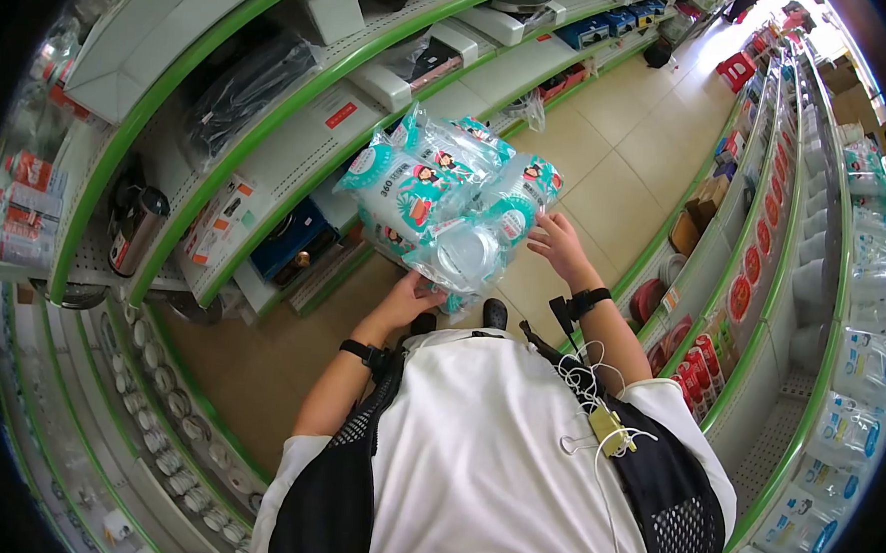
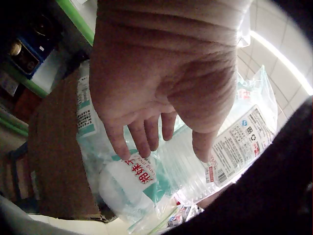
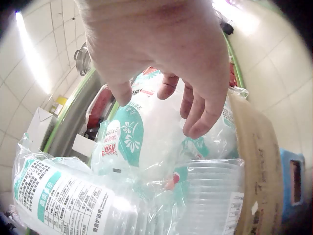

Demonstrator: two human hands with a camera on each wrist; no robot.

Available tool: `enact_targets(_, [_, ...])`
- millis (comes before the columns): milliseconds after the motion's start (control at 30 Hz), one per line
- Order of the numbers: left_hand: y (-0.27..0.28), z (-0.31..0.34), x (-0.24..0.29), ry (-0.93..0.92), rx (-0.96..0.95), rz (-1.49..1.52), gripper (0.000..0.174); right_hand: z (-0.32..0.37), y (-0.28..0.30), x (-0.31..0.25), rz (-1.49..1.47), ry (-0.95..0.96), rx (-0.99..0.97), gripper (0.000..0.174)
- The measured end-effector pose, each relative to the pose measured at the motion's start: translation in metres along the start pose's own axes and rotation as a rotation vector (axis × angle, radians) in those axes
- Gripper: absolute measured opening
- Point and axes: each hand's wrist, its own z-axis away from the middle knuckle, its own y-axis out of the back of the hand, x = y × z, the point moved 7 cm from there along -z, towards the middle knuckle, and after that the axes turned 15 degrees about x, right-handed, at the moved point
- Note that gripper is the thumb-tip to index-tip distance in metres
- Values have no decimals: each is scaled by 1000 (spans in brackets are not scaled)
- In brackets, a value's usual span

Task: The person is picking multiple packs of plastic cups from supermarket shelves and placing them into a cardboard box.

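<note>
Several clear-bagged packs of stacked disposable plastic bowls [image 1: 417, 190], printed in teal with a cartoon figure, are heaped in front of the person. Their brown cardboard box [image 2: 58, 147] shows at one side in the left wrist view, and its side wall [image 3: 257, 161] also in the right wrist view. At the near edge of the heap is the left hand [image 1: 406, 305], its fingers extended over a pack with a printed label [image 2: 239, 142]. On the right side, the right hand [image 1: 562, 248] has its fingers loosely bent over a teal-and-white pack [image 3: 124, 137].
Green-edged shelves [image 1: 344, 71] line the left, with a blue box [image 1: 300, 239] low down. On the right, another shelf run [image 1: 761, 323] holds wrapped goods. A tiled aisle floor [image 1: 620, 146] stretches ahead, with a red stool [image 1: 736, 72] farther off.
</note>
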Motion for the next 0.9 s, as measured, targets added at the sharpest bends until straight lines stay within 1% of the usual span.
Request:
enact_targets(33, [0,0,1,10,16,11,74,0,-2,-1,11,10,-8,37])
enact_targets(133, [-1,0,3,14,44,13,74,0,-6,2,62,14,-32,36])
enact_targets(300, [-3,0,-2,27,74,64,70,-4,-6,-2,105,46,-86,37])
enact_targets(367, [0,-4,-13,26,75,81,69,-5,-5,-1,122,47,-96,38])
enact_targets(433, [0,-5,-9,-67,73,91,67,-7,-5,0,157,59,-124,39])
enact_targets(533, [-1,-1,-2,-53,95,119,68,-7,-3,-2,170,57,-135,38])
enact_targets(767, [3,3,-1,-70,113,97,67,-8,7,-3,194,20,-90,40])
enact_targets(900, [5,3,-8,-35,105,52,67,-11,9,-2,158,2,-80,41])
